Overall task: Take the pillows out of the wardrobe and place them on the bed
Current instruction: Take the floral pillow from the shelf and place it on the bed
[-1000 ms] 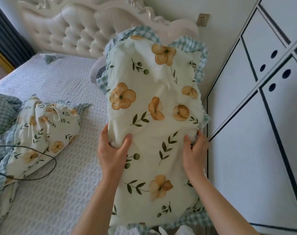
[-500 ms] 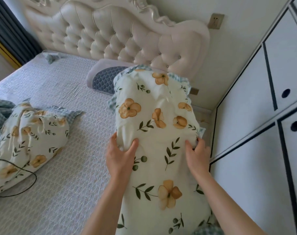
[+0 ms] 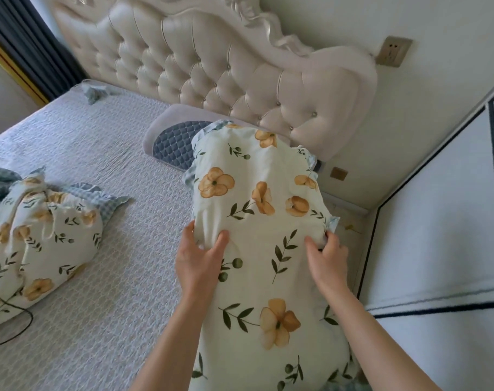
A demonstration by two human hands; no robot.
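Two hands grip my floral pillow (image 3: pixel 268 249) along the bed's (image 3: pixel 104 277) right edge: left hand (image 3: pixel 196 266) pinching its left side, right hand (image 3: pixel 326 258) clutching its right hem; second pillow (image 3: pixel 42 244) near the left edge, open bedspread between

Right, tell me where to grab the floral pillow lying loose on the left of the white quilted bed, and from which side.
Take the floral pillow by its plump middle, two hands on its long edges, reaching in from the near side of the white quilted bed. Its checked frill is thin and floppy, and a black cable crosses its near corner, so lift clear of that. Both hands are now busy with the other pillow.
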